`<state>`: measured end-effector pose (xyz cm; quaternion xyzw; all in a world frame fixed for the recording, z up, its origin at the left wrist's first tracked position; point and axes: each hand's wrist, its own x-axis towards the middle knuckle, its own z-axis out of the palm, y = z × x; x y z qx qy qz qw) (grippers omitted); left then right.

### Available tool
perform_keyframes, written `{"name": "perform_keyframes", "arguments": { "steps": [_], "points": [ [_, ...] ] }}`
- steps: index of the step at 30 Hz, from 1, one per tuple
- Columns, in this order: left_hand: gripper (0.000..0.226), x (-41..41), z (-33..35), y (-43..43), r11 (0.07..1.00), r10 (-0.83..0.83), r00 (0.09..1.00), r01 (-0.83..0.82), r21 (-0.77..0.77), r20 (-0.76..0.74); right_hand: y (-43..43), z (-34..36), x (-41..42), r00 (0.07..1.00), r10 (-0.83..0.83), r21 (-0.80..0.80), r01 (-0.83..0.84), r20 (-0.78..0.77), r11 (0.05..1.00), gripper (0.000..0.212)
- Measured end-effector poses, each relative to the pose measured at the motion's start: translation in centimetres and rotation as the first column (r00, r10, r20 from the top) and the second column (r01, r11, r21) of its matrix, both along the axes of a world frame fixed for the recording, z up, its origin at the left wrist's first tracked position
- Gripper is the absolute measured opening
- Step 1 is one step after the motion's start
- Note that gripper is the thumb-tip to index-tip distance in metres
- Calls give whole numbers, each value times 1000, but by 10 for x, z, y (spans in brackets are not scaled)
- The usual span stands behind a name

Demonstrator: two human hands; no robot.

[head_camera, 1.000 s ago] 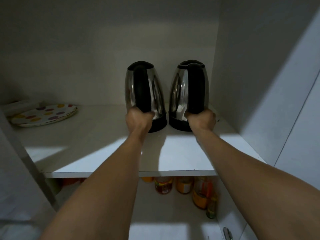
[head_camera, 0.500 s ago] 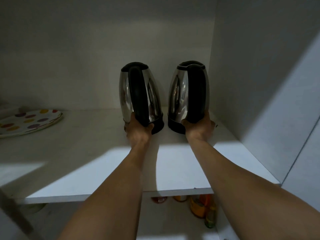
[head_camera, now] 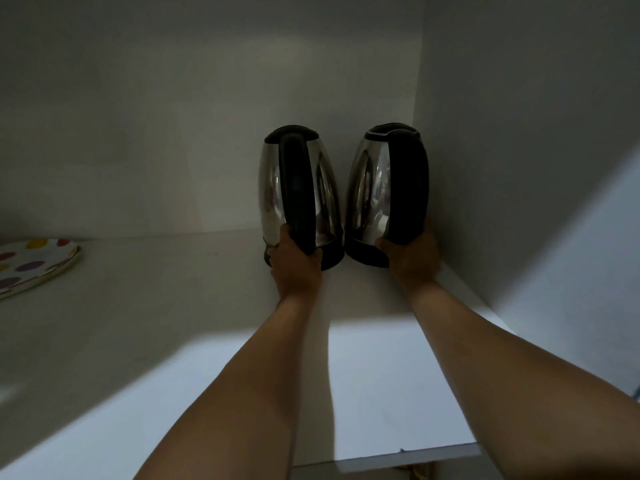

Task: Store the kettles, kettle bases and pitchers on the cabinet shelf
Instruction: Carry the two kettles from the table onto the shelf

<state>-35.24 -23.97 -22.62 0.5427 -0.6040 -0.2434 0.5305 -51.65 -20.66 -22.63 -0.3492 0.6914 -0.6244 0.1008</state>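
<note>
Left hand [head_camera: 294,268] grips left kettle [head_camera: 298,195] — right hand [head_camera: 412,258] grips right kettle [head_camera: 384,192] — on shelf [head_camera: 173,323]

Both kettles, the left kettle [head_camera: 273,188] and the right kettle [head_camera: 370,188], had glossy, mirror-like metal bodies with matt black plastic handles, on a smooth matt white shelf [head_camera: 173,323].

You have two steel kettles with black handles upright on the cabinet shelf [head_camera: 207,323]. The left kettle [head_camera: 298,192] stands just beside the right kettle [head_camera: 384,188], deep in the right corner.
</note>
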Motion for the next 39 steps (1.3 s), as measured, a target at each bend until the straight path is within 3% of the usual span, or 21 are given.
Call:
{"name": "perform_keyframes", "arguments": {
  "steps": [11,18,21,25,28,31,39],
  "points": [
    [59,-15,-4,-17,1000,-1,999,1,3,45,-14,-1,-15,1000,-19,15,19,-2,1000,80],
    [59,0,4,1,978,-76,993,56,203,93,2,-6,-15,999,-25,168,21,23,985,85],
    [58,6,13,25,973,-99,975,53,223,198,34,11,3,998,15,249,-1,-57,969,83],
    [65,29,28,71,996,-40,858,-7,89,511,76,17,32,955,91,308,1,-283,951,79],
    [62,60,41,115,994,109,768,-90,-62,631,106,20,62,879,174,330,-20,-443,944,76],
    [58,96,52,161,976,217,704,-173,-133,676,137,30,101,824,283,366,-99,-491,925,74],
    [57,232,68,294,915,392,641,-343,-210,659,217,63,255,638,527,337,-406,-561,850,67]
  ]
}}
